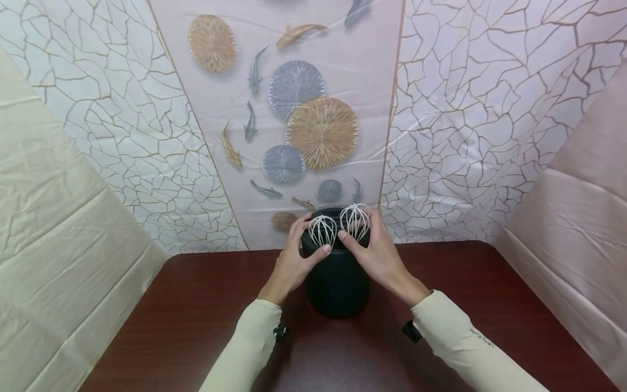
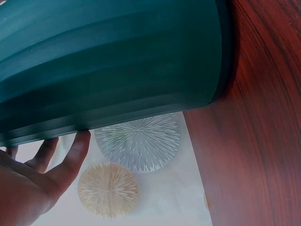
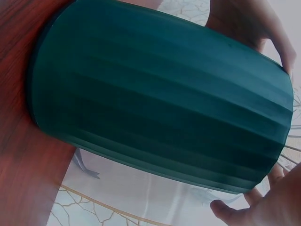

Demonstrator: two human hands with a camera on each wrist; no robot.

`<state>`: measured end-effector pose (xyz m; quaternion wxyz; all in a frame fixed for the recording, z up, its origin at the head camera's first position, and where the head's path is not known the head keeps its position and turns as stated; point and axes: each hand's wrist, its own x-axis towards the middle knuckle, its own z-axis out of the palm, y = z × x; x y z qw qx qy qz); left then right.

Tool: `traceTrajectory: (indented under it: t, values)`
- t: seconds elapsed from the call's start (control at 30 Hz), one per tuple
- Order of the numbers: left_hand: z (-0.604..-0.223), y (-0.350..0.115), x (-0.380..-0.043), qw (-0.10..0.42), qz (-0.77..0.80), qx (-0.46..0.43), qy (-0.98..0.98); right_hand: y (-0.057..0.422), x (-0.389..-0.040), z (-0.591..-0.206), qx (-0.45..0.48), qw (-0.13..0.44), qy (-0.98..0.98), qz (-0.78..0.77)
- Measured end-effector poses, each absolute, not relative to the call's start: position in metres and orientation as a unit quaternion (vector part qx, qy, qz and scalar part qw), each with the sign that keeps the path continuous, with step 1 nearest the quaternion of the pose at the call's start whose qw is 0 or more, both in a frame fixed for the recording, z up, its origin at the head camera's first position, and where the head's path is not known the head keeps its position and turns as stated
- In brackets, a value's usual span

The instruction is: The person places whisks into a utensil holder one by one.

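Observation:
A dark green ribbed utensil holder stands upright on the table. Two whisks rise from its top: a left whisk and a right whisk whose wire head sits slightly higher. Their handles are hidden. My left hand holds the holder's left rim, thumb at the front edge beside the left whisk; the left wrist view shows its fingertips against the ribbed side. My right hand grips the right whisk, thumb across the wires' lower left and fingers along the right. The right wrist view shows this hand near the rim.
The dark red-brown table has a wood grain and spreads to both sides of the holder. Behind it hangs a patterned cloth; plain cream cloth walls flank the left and right.

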<state>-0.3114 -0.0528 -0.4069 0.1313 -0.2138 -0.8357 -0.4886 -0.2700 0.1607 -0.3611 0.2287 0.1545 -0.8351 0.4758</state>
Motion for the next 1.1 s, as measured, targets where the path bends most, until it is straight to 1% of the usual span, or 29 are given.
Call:
traceTrajectory:
  t: [0.17, 0.53, 0.8, 1.1]
  values:
    - [-0.406, -0.052, -0.311, 0.134, -0.487, -0.214, -0.836, 0.163, -0.269, -0.360, 0.147, 0.222, -0.836, 0.479]
    - [-0.407, -0.052, -0.310, 0.136, -0.492, -0.216, -0.833, 0.166, -0.271, -0.364, 0.180, 0.250, -0.823, 0.478]
    - [-0.407, -0.052, -0.310, 0.134, -0.497, -0.220, -0.829, 0.163, -0.274, -0.370, 0.158, 0.241, -0.862, 0.418]
    - [-0.407, -0.052, -0.310, 0.138, -0.491, -0.212, -0.834, 0.163, -0.272, -0.372, 0.183, 0.251, -0.855, 0.416]
